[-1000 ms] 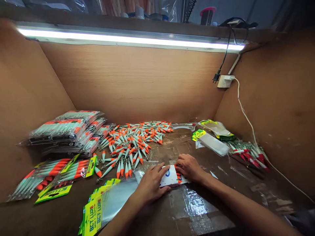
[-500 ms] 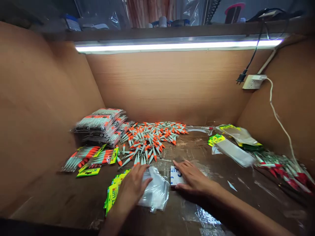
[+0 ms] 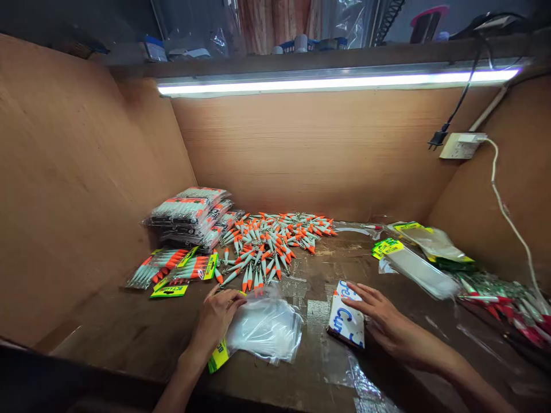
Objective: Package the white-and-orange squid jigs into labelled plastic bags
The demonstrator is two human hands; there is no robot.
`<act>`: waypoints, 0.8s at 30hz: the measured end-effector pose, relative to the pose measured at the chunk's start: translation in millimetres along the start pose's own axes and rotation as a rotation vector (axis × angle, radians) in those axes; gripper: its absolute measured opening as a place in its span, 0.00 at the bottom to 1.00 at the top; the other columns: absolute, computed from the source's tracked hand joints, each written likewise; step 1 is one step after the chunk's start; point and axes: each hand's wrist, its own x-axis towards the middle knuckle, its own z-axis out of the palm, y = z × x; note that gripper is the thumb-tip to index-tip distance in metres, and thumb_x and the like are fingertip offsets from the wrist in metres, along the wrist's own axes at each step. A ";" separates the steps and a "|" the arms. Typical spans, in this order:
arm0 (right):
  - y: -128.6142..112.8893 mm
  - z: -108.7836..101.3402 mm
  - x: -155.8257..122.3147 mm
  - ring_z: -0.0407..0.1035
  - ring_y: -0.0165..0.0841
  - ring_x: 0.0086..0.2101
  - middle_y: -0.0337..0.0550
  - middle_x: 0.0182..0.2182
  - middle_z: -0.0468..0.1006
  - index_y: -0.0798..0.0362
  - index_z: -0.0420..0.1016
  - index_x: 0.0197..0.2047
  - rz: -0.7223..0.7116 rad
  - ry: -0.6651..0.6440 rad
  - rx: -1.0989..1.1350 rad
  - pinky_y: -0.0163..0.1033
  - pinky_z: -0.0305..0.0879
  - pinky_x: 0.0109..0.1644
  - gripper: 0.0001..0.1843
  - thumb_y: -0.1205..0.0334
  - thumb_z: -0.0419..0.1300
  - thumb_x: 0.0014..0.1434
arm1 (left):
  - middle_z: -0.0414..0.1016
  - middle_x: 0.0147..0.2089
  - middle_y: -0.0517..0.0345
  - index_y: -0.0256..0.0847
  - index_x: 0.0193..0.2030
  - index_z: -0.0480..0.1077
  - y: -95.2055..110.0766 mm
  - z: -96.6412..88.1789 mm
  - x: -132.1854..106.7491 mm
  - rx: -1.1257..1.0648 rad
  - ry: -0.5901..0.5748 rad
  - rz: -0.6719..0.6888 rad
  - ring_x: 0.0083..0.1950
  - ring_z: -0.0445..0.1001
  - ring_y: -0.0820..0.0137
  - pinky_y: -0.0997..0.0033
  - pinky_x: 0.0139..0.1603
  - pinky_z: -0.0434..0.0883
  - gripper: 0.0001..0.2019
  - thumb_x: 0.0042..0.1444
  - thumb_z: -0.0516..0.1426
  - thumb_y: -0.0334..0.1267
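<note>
My left hand [image 3: 215, 322] rests on a stack of clear plastic bags with yellow header cards [image 3: 262, 330] at the front of the bench, fingers curled onto the top bag. My right hand [image 3: 383, 321] lies flat, fingers stretched, against a small white card box with blue writing [image 3: 346, 315] and holds it by its right side. A heap of loose orange-and-white lures [image 3: 269, 244] lies just behind both hands.
Packed lure bags are stacked at the back left [image 3: 191, 215], with more packs [image 3: 172, 269] lying flat in front. Empty bags and header cards [image 3: 413, 255] and red-tipped lures [image 3: 499, 292] lie on the right. A socket with cable [image 3: 460, 146] hangs on the right wall.
The view has swung left. My right hand slid the white box to the right and turned it, and my left hand moved onto the clear bags, which now lie spread out.
</note>
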 end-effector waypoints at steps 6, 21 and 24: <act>-47.8 27.3 6.5 0.54 0.47 0.68 0.48 0.70 0.59 0.41 0.56 0.72 0.082 0.243 0.104 0.61 0.54 0.70 0.32 0.56 0.56 0.67 | 0.72 0.64 0.57 0.50 0.54 0.77 32.8 -17.3 30.1 -0.065 0.000 0.158 0.64 0.70 0.61 0.57 0.66 0.65 0.15 0.66 0.53 0.41; -44.5 56.9 43.9 0.77 0.42 0.38 0.48 0.37 0.82 0.53 0.63 0.66 0.324 0.555 0.921 0.47 0.73 0.44 0.33 0.45 0.60 0.64 | 0.75 0.29 0.60 0.37 0.36 0.74 125.0 43.1 83.2 -0.700 -0.560 0.203 0.24 0.69 0.75 0.77 0.26 0.66 0.19 0.64 0.55 0.52; -38.7 68.5 27.6 0.72 0.49 0.52 0.56 0.56 0.76 0.47 0.50 0.73 0.389 0.559 0.553 0.57 0.69 0.54 0.40 0.43 0.57 0.65 | 0.78 0.31 0.58 0.39 0.39 0.77 116.9 46.4 86.3 -0.617 -0.489 0.235 0.26 0.72 0.73 0.76 0.29 0.66 0.19 0.65 0.54 0.52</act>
